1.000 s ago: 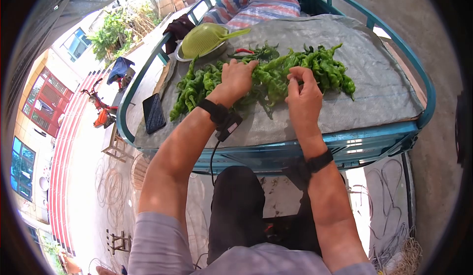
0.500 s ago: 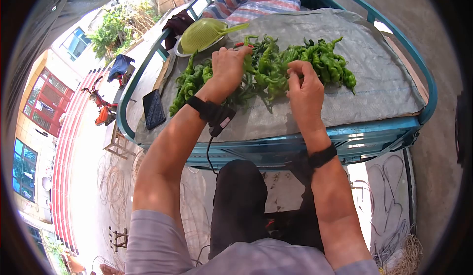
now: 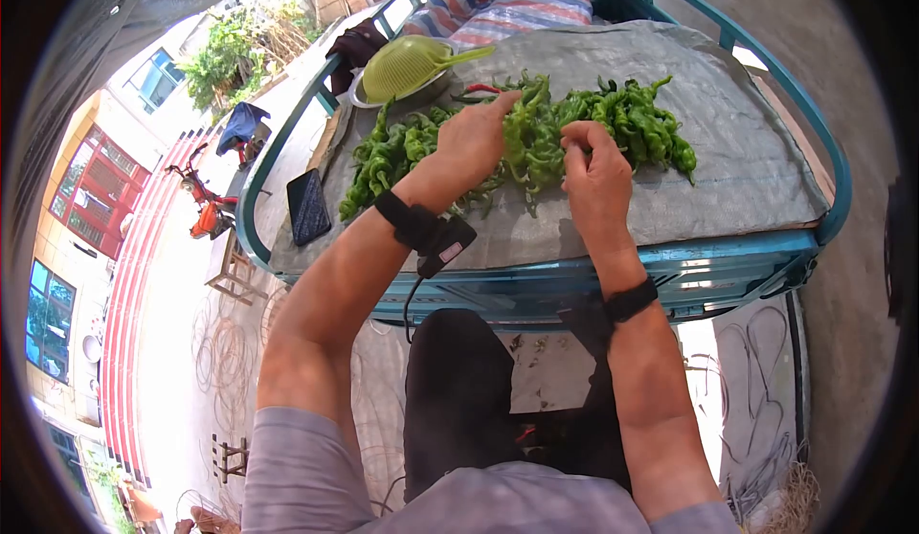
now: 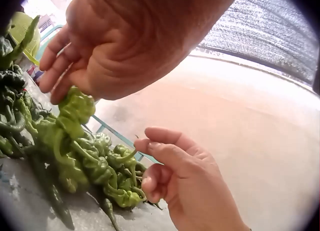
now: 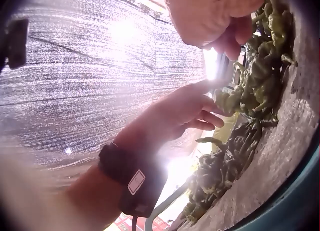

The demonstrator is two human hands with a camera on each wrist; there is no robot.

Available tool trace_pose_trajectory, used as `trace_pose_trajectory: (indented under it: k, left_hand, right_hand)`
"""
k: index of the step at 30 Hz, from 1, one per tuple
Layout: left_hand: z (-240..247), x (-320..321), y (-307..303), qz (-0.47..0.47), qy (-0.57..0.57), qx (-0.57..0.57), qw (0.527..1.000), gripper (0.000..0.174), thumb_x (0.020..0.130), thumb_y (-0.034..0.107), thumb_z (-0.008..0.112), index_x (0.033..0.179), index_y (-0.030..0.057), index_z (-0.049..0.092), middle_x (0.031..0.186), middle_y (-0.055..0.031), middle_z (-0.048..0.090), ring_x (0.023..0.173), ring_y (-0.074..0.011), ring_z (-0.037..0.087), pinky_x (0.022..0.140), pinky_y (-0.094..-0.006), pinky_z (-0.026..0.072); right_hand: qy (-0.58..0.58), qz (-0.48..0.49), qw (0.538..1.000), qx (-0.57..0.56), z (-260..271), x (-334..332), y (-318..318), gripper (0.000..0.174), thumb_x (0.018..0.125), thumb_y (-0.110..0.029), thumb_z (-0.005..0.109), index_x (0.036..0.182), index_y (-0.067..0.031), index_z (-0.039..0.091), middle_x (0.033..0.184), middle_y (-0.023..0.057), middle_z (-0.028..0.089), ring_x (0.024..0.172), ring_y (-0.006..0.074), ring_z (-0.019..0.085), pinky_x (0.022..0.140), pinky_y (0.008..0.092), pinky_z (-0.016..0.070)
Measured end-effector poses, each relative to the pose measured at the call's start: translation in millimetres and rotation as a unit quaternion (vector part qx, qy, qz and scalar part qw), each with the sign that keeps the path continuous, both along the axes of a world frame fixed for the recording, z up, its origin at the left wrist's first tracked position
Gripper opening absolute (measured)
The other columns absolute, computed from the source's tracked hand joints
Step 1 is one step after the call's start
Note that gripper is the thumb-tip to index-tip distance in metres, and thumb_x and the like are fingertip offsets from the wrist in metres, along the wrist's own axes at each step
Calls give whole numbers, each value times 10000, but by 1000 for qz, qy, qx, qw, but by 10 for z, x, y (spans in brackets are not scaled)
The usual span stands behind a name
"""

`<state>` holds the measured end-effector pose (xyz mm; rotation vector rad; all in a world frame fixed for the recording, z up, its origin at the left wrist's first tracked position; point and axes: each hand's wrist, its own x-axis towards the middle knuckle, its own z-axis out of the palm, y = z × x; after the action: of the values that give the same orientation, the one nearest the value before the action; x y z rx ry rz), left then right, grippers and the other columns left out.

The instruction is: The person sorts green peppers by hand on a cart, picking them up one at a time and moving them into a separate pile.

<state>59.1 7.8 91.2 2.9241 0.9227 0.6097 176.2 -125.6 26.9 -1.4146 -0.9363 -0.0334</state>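
Observation:
In the head view my left hand (image 3: 471, 144) pinches a green pepper at the middle of a long heap of green peppers (image 3: 627, 121). The left wrist view shows that light green pepper (image 4: 76, 108) hanging at the fingertips of the left hand (image 4: 110, 56). My right hand (image 3: 598, 175) is just right of it, thumb and forefinger closed together; from the left wrist, the right hand (image 4: 187, 178) appears to pinch a thin pepper stem. In the right wrist view, crumpled peppers (image 5: 262, 73) lie beside both hands. One red pepper (image 3: 481, 88) lies behind the left hand.
A grey sheet (image 3: 737, 170) covers the blue cart bed, with a raised rail (image 3: 831, 142) around it. At the back left, a yellow-green strainer (image 3: 407, 67) rests on a metal bowl. A phone (image 3: 308, 207) lies near the left edge; striped bags (image 3: 531, 0) are behind.
My left hand moved left over the heap, then back right toward the right hand, with green pepper at its fingers. My right hand has stayed nearly in place.

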Motion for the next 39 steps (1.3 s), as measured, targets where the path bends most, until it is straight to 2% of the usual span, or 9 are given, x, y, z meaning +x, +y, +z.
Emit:
trace_pose_trajectory:
  k: [4,5,8,11,20,26,30,36,39]
  left_hand:
    - [-149,-238,512,-144,51,-45,987,539,852,-41,506,1365,107,587,1017,-169,736,943,-375,693,832,-479,533]
    - [-228,-290,588,-149,114,-7,982,631,830,-77,490,1441,80,499,1047,-137,741,974,-368,677,866,-471,519]
    - [-339,-418,413,-86,53,88,991,682,826,-83,486,1479,109,466,1088,-112,734,1053,-348,643,915,-460,495]
    - [-291,-416,271,-102,32,-23,994,699,827,-87,490,1490,136,468,1138,-102,716,1123,-323,602,995,-449,433]
    - [-367,-592,279,-88,69,193,975,625,822,-87,511,1388,166,596,1153,-105,698,1184,-299,580,1058,-451,339]
    - [-87,-732,430,20,36,97,994,489,870,71,614,1350,162,616,1161,-112,684,1159,-330,583,1002,-476,395]
    - [-137,-758,591,37,53,63,996,475,855,287,718,1301,146,638,1112,-108,702,1136,-327,590,952,-476,413]
    - [-23,-457,541,82,110,99,986,456,834,338,729,1237,131,673,1122,-107,716,1124,-314,622,942,-476,439]
    - [-46,-261,761,130,17,60,990,421,834,325,713,1210,139,686,1067,-112,736,1053,-319,672,899,-458,495]
  right_hand:
    - [-14,-11,1000,-5,0,-14,20,147,919,-72,612,1053,-101,665,987,85,712,869,301,696,745,404,537]
    - [-13,-8,1000,-10,8,-35,16,151,919,-71,610,1057,-101,663,992,84,711,875,301,694,746,404,537]
    - [-8,5,1000,-10,30,-74,18,158,921,-70,606,1067,-101,658,1006,82,708,892,307,691,752,406,536]
    - [-12,4,1000,-9,14,-89,35,161,923,-69,602,1072,-101,654,1012,81,705,897,312,689,757,411,537]
    - [-26,0,999,-29,-14,-100,77,147,935,-78,603,1072,-99,656,1027,84,701,903,321,685,761,419,536]
    - [-8,21,999,-40,20,-166,83,119,947,-83,604,1047,-90,668,1041,85,704,900,314,687,753,408,535]
    - [-11,30,998,-49,14,-202,107,121,945,-75,605,1045,-88,672,1033,89,707,886,313,690,739,402,537]
    - [-56,10,998,-37,12,-235,132,120,941,-73,610,1040,-87,676,1028,91,707,873,322,693,741,407,543]
    - [-62,10,997,-42,0,-224,140,116,943,-76,612,1038,-88,677,1034,92,706,877,324,693,747,408,544]
